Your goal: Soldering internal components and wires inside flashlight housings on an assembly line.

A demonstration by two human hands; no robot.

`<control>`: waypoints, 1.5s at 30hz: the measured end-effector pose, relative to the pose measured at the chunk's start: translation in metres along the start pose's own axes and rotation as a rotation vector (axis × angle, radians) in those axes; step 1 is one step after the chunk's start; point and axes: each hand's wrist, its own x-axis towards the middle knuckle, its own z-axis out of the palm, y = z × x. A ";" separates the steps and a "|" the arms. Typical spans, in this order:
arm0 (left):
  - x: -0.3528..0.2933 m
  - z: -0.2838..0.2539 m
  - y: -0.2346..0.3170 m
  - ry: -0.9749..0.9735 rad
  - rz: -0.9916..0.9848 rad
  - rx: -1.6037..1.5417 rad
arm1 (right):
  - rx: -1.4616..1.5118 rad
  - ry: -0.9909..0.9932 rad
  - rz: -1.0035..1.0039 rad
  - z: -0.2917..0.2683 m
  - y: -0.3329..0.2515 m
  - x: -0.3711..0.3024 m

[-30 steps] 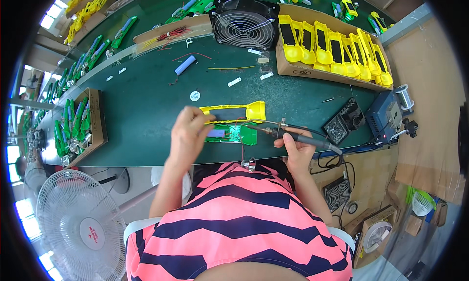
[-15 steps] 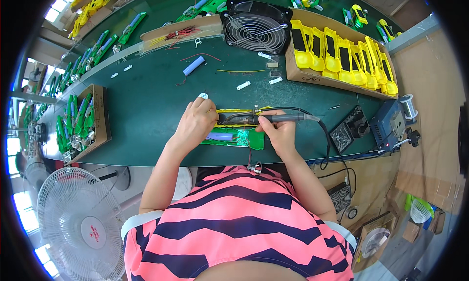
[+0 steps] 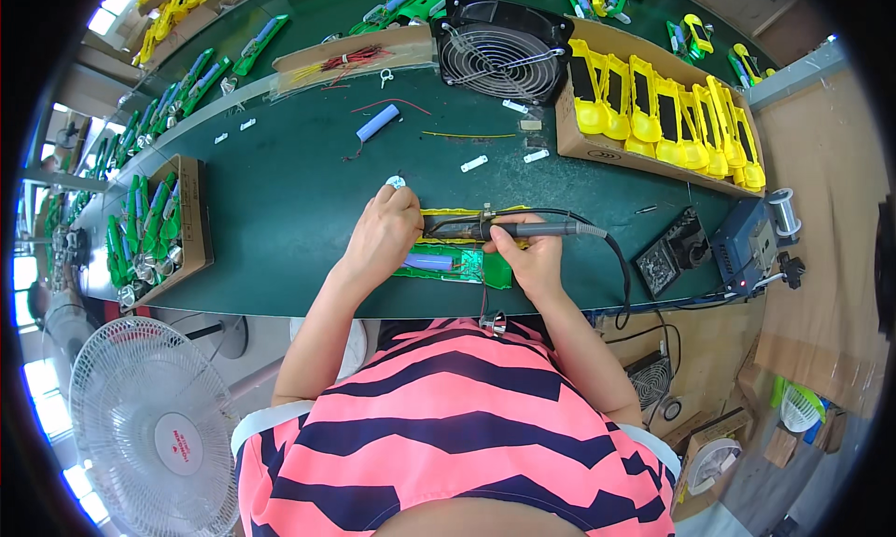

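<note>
My right hand (image 3: 530, 259) grips a soldering iron (image 3: 543, 229) like a pen, its shaft pointing left over an open yellow housing (image 3: 457, 240). At that housing's left end, my left hand (image 3: 381, 234) has its fingers closed; what they pinch is hidden. A small white round piece (image 3: 396, 181) shows just beyond its knuckles. Nearer to me lies a green housing (image 3: 497, 270) with a purple battery cell (image 3: 428, 262) and a green circuit board (image 3: 469, 265). Thin wires run from it to a shiny lamp reflector (image 3: 493, 324) at the table edge. The iron's tip is hard to make out.
A black fan (image 3: 504, 56) and a box of yellow housings (image 3: 602, 150) stand at the back. To the right are an iron stand (image 3: 670, 257) and a blue soldering station (image 3: 740, 243). A box of green assemblies (image 3: 191, 220) stands left. A loose purple cell (image 3: 378, 124) lies behind my hands.
The whole scene has shifted slightly to the right in the view. Both hands keep nearly the same pose, and the soldering iron stays over the yellow housing.
</note>
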 end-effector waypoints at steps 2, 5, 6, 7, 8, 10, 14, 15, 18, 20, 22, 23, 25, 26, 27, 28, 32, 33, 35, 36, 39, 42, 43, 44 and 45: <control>-0.001 0.003 -0.001 0.002 -0.014 0.006 | 0.012 0.000 0.008 0.001 -0.001 0.000; 0.000 0.005 -0.001 0.015 -0.015 0.001 | 0.037 0.011 0.014 0.000 0.000 0.001; 0.001 0.006 -0.002 0.011 -0.010 0.001 | 0.039 0.012 0.015 -0.001 0.000 0.002; 0.000 0.006 -0.001 0.014 -0.013 0.003 | 0.021 0.012 0.008 -0.001 -0.001 0.002; 0.000 0.005 -0.001 0.017 -0.016 0.004 | 0.003 0.014 0.001 -0.001 -0.002 0.003; 0.000 0.005 -0.001 0.019 -0.013 0.019 | 0.065 0.045 -0.003 -0.004 -0.004 0.002; 0.004 0.007 0.000 0.023 0.012 0.007 | 0.121 0.175 -0.041 -0.021 -0.017 -0.008; 0.004 0.008 -0.001 0.028 0.027 0.001 | 0.118 0.199 -0.049 -0.026 -0.021 -0.013; 0.001 0.007 -0.002 0.019 0.000 0.043 | 0.109 0.325 -0.114 -0.046 -0.032 -0.034; 0.000 0.007 -0.002 0.085 0.045 0.038 | 0.110 0.477 -0.220 -0.056 -0.036 -0.053; -0.002 0.002 0.000 0.037 0.007 0.034 | 0.079 0.679 -0.306 -0.074 -0.037 -0.074; -0.003 0.003 0.001 0.037 0.000 0.024 | 0.038 0.799 -0.347 -0.088 -0.031 -0.084; -0.001 0.004 0.002 0.031 -0.020 -0.003 | 0.174 0.976 -0.404 -0.119 -0.026 -0.104; 0.000 0.003 0.005 0.031 -0.010 -0.005 | 0.254 1.060 -0.414 -0.134 -0.023 -0.113; 0.002 0.001 0.006 0.027 -0.020 0.002 | 0.447 1.163 -0.427 -0.146 -0.020 -0.116; 0.003 0.000 0.008 0.026 -0.032 0.010 | 0.466 1.186 -0.388 -0.161 -0.010 -0.124; 0.004 0.002 0.005 0.033 -0.016 0.018 | 0.448 1.256 -0.211 -0.181 0.016 -0.133; 0.008 0.004 0.005 0.041 -0.005 0.024 | 0.433 1.192 -0.307 -0.180 0.009 -0.129; 0.008 0.006 0.001 0.035 0.002 0.042 | 0.339 1.058 -0.451 -0.171 -0.015 -0.112; 0.007 0.007 0.000 0.046 0.002 0.049 | 0.181 1.049 -0.468 -0.157 -0.034 -0.097; 0.004 0.009 -0.001 0.067 0.005 0.056 | -0.088 0.840 -0.481 -0.141 -0.061 -0.048; -0.001 0.008 -0.001 0.075 0.013 0.070 | -0.401 0.518 -0.488 -0.123 -0.078 0.020; -0.001 0.012 -0.002 0.090 0.019 0.091 | -0.598 0.492 -0.506 -0.118 -0.079 0.042; -0.002 0.013 -0.001 0.078 0.025 0.111 | -0.732 0.447 -0.438 -0.114 -0.077 0.065; -0.001 0.015 -0.001 0.065 0.029 0.131 | -0.967 0.422 -0.472 -0.110 -0.077 0.082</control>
